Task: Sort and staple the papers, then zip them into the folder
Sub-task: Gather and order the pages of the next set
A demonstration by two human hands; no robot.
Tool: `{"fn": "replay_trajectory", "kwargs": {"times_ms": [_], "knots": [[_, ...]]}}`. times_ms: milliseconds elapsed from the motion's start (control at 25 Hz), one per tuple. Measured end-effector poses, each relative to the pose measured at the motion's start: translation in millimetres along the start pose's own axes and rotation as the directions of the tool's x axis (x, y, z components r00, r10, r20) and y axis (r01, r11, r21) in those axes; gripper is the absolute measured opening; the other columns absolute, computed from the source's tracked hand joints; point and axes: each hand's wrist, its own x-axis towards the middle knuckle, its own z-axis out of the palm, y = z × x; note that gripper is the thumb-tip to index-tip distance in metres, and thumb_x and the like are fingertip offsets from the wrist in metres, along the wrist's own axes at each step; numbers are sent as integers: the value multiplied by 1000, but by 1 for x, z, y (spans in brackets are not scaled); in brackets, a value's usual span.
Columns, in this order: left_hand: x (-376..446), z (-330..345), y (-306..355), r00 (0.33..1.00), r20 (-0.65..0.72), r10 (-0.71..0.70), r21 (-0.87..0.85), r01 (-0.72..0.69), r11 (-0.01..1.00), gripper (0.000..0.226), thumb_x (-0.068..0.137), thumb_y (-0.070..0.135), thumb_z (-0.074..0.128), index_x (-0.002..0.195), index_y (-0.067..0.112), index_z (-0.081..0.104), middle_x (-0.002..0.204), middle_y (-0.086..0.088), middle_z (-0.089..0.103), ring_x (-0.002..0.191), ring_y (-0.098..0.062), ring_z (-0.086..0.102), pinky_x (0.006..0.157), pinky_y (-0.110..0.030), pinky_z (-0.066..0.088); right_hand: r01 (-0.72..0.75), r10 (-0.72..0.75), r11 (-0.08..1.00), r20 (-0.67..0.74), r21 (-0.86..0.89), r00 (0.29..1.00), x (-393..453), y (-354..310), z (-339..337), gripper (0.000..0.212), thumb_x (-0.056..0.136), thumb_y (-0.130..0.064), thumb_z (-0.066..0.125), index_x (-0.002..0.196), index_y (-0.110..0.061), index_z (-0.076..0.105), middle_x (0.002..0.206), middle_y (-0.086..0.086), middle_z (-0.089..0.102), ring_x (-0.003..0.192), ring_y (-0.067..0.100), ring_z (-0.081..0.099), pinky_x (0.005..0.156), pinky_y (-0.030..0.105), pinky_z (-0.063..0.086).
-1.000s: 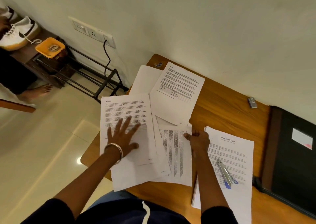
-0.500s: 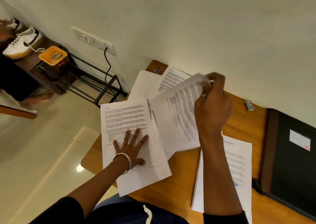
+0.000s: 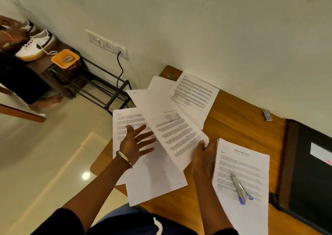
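Wooden table (image 3: 239,127) against white wall (image 3: 197,28) holds papers (image 3: 156,177).

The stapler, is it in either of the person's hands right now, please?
No, the stapler lies on the titled paper stack, untouched.

The right hand (image 3: 203,155) pinches a printed sheet (image 3: 172,127) above the surface (image 3: 239,125), while the left hand (image 3: 134,143) hovers open beside it.

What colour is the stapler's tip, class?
Blue; the stapler body is silver. Head view.
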Motion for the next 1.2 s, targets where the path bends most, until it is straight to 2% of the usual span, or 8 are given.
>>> {"fn": "replay_trajectory", "kwargs": {"times_ms": [200,400,480,600,760,880,1040,1200], "knots": [[4,-24,-11,982,-133,-133,-95,121,988,68,82,71,35,115,17,61,108,-13,67,103,-36,62,86,-57,49,62,-40,988,160,-139,986,-1,39,-5,23,96,-17,53,118,-11,51,107,1,61,89,14,61,62,12,48],[9,-28,-17,909,-399,120,250,-18,968,36,91,33,56,117,8,55,105,-18,66,77,-30,64,62,-36,55,-70,55,996,229,56,972,18,36,-7,16,98,-28,51,108,-17,55,98,2,66,87,19,67,72,36,59],[11,-24,-11,798,-432,421,628,-69,775,33,90,15,58,121,7,53,114,-20,61,93,-33,61,79,-40,54,-4,-9,999,267,45,964,41,16,-12,20,99,-28,49,103,-12,59,95,4,66,84,19,65,69,32,55],[12,-13,-3,694,-88,715,925,-209,316,38,84,10,64,121,10,58,118,-15,57,111,-34,51,96,-43,42,308,-191,943,553,-126,811,79,-22,-14,21,99,-25,49,103,-11,64,97,6,68,87,19,64,76,36,53],[18,9,-5,808,275,521,937,-347,43,58,82,27,68,135,21,46,134,-4,52,125,-27,45,104,-44,37,666,-146,687,843,-290,517,89,-76,11,20,97,-27,52,94,-12,66,87,1,63,73,7,54,71,28,39],[22,15,-16,893,257,369,954,-294,49,50,86,34,62,132,22,49,126,-2,59,116,-27,54,99,-43,42,679,-130,698,892,-228,434,75,-95,38,23,95,-30,56,95,-10,69,97,10,67,87,20,59,75,28,41],[18,10,-17,910,123,395,903,-268,336,35,87,21,63,120,10,59,119,-9,62,108,-28,56,93,-34,44,646,-181,738,864,-197,470,61,-97,56,29,90,-30,63,98,-3,71,98,12,69,90,20,61,71,23,41],[14,10,-13,923,90,374,876,-252,411,31,86,19,64,117,11,61,115,-7,63,98,-22,56,86,-30,45,561,-203,812,823,-160,530,62,-95,55,19,91,-15,62,102,-1,70,104,12,70,94,18,61,83,26,46]]}}
